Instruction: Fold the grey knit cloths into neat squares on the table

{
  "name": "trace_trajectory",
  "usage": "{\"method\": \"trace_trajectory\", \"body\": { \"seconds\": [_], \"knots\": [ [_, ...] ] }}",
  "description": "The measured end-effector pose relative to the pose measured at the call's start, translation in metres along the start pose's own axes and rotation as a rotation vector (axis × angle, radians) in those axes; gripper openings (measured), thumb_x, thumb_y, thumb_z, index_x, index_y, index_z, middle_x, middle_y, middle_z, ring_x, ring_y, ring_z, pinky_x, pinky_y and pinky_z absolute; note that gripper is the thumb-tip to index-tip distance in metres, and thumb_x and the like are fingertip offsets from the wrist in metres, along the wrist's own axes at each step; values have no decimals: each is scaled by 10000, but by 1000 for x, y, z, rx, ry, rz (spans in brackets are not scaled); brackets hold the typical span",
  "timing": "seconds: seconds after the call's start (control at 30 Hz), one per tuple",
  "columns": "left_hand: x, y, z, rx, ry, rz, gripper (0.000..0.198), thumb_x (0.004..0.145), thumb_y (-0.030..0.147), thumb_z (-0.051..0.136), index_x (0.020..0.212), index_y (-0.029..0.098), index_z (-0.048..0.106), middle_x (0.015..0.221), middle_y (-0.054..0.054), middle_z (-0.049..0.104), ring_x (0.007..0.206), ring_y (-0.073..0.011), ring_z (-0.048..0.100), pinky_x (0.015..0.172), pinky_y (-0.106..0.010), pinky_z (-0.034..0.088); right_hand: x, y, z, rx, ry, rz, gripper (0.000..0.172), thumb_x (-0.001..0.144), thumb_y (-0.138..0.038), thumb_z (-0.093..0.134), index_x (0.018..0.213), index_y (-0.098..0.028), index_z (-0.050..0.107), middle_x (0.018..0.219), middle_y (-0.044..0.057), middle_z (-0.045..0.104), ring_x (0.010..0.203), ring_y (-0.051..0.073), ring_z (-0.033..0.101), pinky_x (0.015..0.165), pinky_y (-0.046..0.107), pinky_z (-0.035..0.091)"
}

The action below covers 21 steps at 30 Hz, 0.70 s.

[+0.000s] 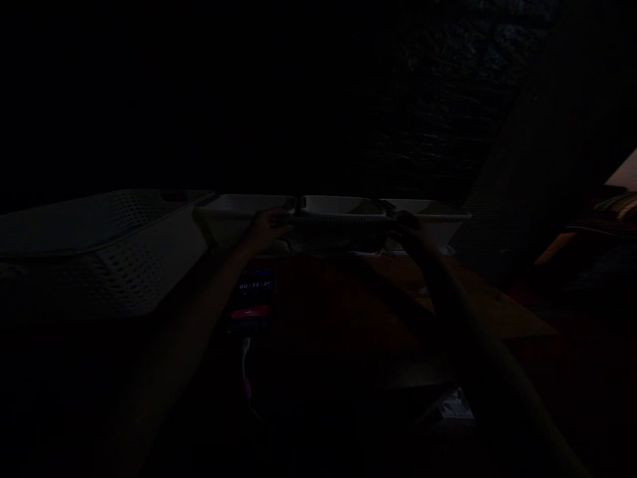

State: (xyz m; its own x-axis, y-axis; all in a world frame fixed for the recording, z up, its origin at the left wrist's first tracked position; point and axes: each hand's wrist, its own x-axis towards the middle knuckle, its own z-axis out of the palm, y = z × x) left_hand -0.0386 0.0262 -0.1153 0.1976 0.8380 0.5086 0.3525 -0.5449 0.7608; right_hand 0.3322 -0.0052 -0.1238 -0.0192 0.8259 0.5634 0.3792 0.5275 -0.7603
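The scene is very dark. Both my arms reach forward over a wooden table. My left hand [270,229] is closed on the left end of a dark basket [341,236] with a ribbed or slotted rim. At its right end, my right hand [407,227] grips the same basket, fingers curled at the edge. Behind it stand pale tubs in a row: a left tub [223,222], a middle tub [343,204] and a right tub [440,222]. The dark basket hides most of the middle one. What the basket holds, if anything, cannot be made out.
A large pale basket with holes [174,245] stands at the left. A lit phone [253,302] showing a timer lies on the wooden table [478,309], with a cable [244,358] running towards me. Below the table's front edge is a small pale object [455,405].
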Motion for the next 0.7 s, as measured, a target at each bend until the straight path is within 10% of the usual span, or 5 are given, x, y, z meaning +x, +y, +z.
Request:
{"method": "trace_trajectory", "body": {
  "seconds": [0.23, 0.53, 0.7],
  "knots": [
    [-2, 4, -9, 159, -270, 127, 295, 690, 281, 691, 942, 136, 642, 963, -50, 650, 923, -203, 606, 849, -347, 480, 1, 8, -11, 302, -150, 78, 184, 696, -214, 598, 856, -157, 530, 889, 55, 551, 780, 115, 567, 739, 241, 499],
    [-21, 22, -8, 157, -654, -112, 387, 672, 364, 739, 1016, 202, 665, 912, -21, 682, 827, -198, 634, 721, -280, 484, -4, 11, -29, 163, -376, 221, 168, 745, -148, 552, 898, -125, 615, 900, 77, 609, 774, 120, 614, 685, 218, 513],
    [-24, 27, -9, 95, -986, -122, 334, 684, 321, 750, 983, 188, 685, 985, -49, 688, 903, -205, 633, 753, -273, 476, -9, -5, -35, 35, -738, 293, 205, 741, -161, 584, 920, -80, 639, 979, 139, 642, 825, 170, 646, 683, 236, 530]
  ]
}}
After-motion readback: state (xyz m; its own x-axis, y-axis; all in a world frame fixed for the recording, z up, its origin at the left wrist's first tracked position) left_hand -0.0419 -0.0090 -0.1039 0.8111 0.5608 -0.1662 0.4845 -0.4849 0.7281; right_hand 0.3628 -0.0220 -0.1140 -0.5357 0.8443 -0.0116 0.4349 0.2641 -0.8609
